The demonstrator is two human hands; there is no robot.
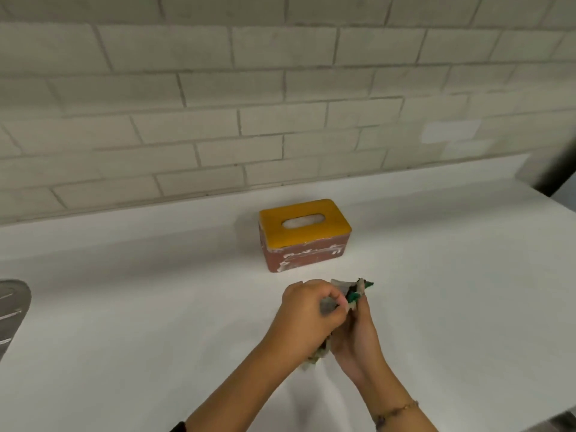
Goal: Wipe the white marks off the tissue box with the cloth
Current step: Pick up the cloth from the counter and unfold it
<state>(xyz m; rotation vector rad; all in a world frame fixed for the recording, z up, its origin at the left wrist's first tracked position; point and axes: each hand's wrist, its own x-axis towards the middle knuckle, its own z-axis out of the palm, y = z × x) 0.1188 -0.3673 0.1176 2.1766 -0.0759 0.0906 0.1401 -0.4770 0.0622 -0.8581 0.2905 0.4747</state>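
The tissue box [304,233] stands on the white counter, with a yellow lid, an oval slot and reddish-brown sides smeared with white marks along the front face. Just in front of it, both hands hold a crumpled cloth [352,289], whitish with green and dark patches. My left hand [307,313] is closed around the cloth from the left, and my right hand [358,335] grips it from the right. Part of the cloth pokes out above the fingers and a bit hangs below the palms. The hands do not touch the box.
The white counter [156,307] runs back to a pale brick wall [249,104]. A grey metallic object [12,310] sits at the left edge. The counter's right edge drops off near a dark gap [558,169].
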